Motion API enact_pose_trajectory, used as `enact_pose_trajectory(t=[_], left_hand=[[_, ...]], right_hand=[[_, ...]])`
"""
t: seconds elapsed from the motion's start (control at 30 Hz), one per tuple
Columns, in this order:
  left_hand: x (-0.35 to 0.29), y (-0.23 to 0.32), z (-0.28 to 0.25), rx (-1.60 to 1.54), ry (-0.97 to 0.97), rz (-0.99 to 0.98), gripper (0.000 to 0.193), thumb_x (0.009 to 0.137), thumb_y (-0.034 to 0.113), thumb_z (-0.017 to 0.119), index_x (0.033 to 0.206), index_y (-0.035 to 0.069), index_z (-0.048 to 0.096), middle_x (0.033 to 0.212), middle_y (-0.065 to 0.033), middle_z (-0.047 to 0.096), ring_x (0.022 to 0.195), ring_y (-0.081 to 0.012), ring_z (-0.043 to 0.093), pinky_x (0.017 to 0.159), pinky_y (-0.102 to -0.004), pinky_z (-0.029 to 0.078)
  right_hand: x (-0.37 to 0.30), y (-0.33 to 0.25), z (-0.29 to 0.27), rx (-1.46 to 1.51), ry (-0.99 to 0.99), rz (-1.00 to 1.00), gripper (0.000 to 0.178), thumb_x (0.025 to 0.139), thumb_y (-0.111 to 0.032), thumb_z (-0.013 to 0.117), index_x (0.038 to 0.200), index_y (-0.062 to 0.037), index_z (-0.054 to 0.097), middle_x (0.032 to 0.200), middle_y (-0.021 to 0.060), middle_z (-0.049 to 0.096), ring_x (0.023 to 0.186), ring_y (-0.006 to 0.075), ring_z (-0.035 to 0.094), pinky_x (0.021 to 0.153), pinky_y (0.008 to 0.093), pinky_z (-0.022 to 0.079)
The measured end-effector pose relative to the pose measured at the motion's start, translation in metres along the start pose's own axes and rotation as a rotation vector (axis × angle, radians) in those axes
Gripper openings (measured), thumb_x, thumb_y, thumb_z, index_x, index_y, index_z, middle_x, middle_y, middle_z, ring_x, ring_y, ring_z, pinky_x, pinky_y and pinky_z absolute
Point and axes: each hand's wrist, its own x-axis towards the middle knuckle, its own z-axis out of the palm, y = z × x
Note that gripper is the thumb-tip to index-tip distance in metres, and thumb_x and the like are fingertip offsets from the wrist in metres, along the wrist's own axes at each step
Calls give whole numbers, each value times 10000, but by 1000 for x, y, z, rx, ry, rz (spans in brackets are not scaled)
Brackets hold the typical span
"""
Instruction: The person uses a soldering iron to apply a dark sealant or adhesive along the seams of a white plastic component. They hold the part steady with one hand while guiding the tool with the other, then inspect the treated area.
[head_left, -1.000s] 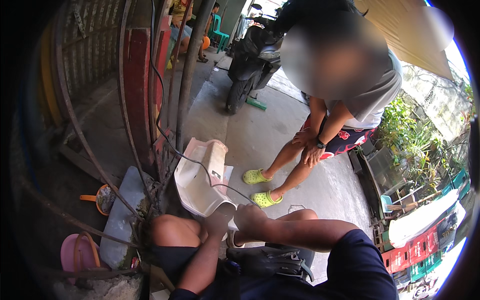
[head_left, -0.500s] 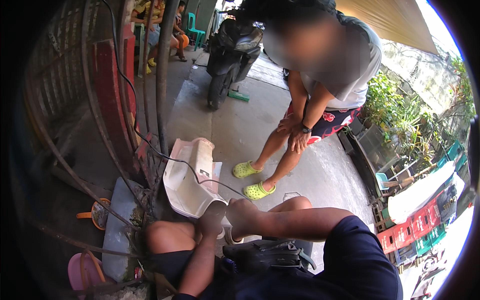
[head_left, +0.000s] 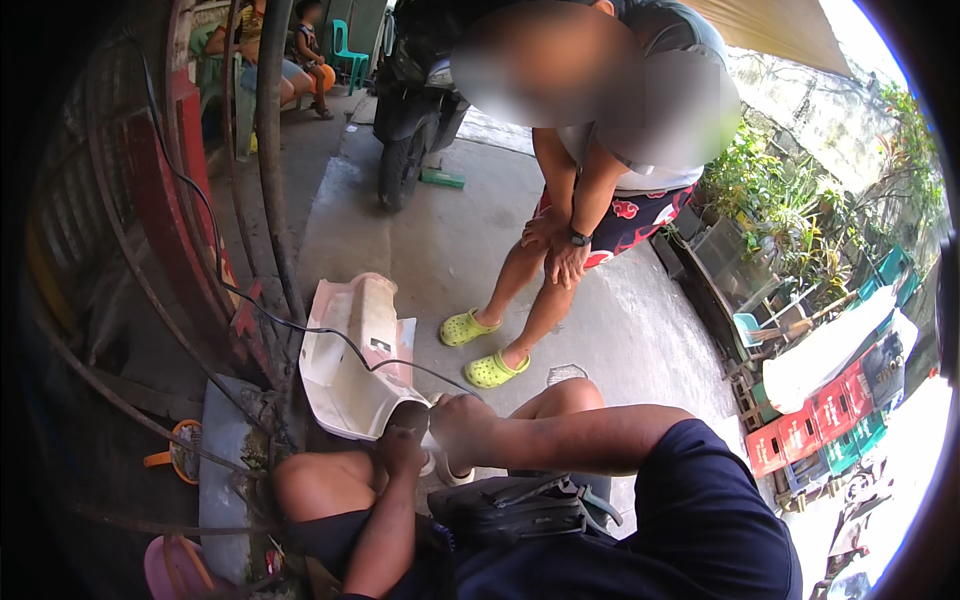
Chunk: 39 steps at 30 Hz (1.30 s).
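Note:
My left hand (head_left: 402, 452) is closed around a dark rounded piece (head_left: 408, 415) above my lap. Beside it, nearly touching, my right hand (head_left: 464, 428) is closed in a fist, blurred; what its fingers hold is hidden. A black cord (head_left: 340, 337) runs from the upper left across the scene and reaches the far side of my right hand. Just beyond my hands, a white and pinkish moulded plastic panel (head_left: 335, 385) lies on the concrete, its near end close to the dark piece.
A person in yellow-green clogs (head_left: 497, 369) bends over in front of me, hands on knees. Metal bars (head_left: 272, 180) and a red post (head_left: 165, 200) stand at left. Farther off are a motorcycle (head_left: 405, 130) and seated people. Plants (head_left: 770, 190) and red crates (head_left: 815, 425) line the right.
The whole view has shifted, so the surroundings sit farther left. My hands stay close together in nearly the same pose, and the panel lies as before.

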Motion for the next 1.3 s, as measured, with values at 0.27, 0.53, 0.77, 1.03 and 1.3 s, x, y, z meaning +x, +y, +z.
enact_pose_trajectory(t=[0.27, 0.53, 0.77, 1.03, 1.3], left_hand=[[-5, 2, 4, 46, 49, 92, 150, 708, 98, 759, 849, 53, 786, 955, -177, 741, 862, -363, 711, 781, -459, 563], [0, -21, 29, -92, 120, 142, 102, 743, 125, 771, 805, 44, 784, 882, -189, 743, 856, -356, 722, 769, -472, 561], [-1, -21, 40, -297, 2, -107, 255, 975, 206, 622, 952, -20, 737, 1023, -253, 734, 1010, -422, 706, 865, -495, 544], [-11, 16, 5, -394, 66, -183, 185, 934, 190, 705, 946, 13, 759, 926, -193, 760, 902, -353, 745, 815, -451, 565], [-7, 17, 2, -446, -9, -279, 222, 953, 236, 685, 951, 29, 767, 956, -198, 767, 943, -375, 741, 846, -463, 570]], right_hand=[[-1, 9, -4, 46, 46, -30, 293, 797, -231, 744, 1008, -28, 763, 1000, 174, 743, 916, 293, 733, 710, 381, 594], [3, 10, 1, 138, 109, 9, 518, 589, -206, 854, 998, 74, 702, 951, 213, 701, 817, 308, 744, 670, 378, 596], [5, 16, 5, 62, 49, 21, 706, 708, -536, 844, 1031, 68, 671, 959, 206, 697, 869, 330, 742, 719, 420, 594], [4, 16, -8, -131, 74, -41, 191, 910, -151, 665, 1051, -23, 681, 951, 154, 710, 847, 271, 751, 730, 391, 603], [10, 1, -3, -215, 83, -135, 681, 817, -688, 729, 881, -11, 742, 871, 133, 704, 820, 263, 742, 735, 359, 591]])
